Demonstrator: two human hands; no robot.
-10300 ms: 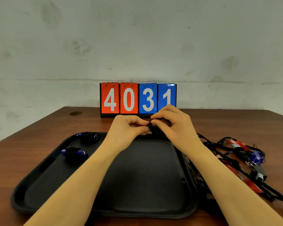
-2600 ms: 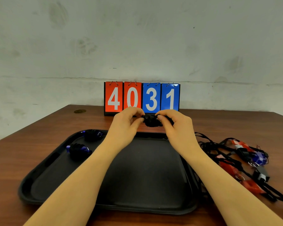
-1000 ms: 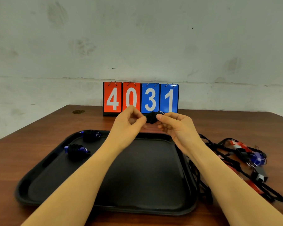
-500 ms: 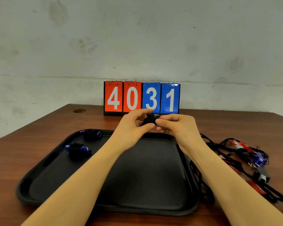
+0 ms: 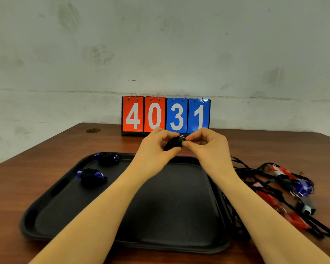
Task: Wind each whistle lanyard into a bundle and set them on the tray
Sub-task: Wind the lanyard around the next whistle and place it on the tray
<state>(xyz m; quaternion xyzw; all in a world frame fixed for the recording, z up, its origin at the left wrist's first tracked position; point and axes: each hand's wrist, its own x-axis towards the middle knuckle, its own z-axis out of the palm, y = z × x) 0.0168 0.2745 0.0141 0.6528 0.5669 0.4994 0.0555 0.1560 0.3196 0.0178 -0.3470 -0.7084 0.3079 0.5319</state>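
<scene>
Above the far edge of the black tray (image 5: 179, 233), both hands hold a small black wound lanyard bundle (image 5: 173, 143). My left hand (image 5: 156, 147) grips its left side with curled fingers and thumb. My right hand (image 5: 206, 145) pinches its right end between thumb and forefinger. Two finished bundles with blue whistles lie on the tray's left part: one (image 5: 109, 158) at the far corner, the other (image 5: 91, 175) just nearer. The whistle inside the held bundle is hidden.
A tangle of loose black lanyards with red and blue whistles (image 5: 286, 189) lies on the brown table (image 5: 46, 161) right of the tray. A flip scoreboard (image 5: 166, 115) reading 4031 stands at the table's far edge against the wall.
Both hands have stayed above the tray's far edge, working the black bundle. The right fingers shifted from the bundle's front to pinching its right end. The tray's two bundles are unmoved.
</scene>
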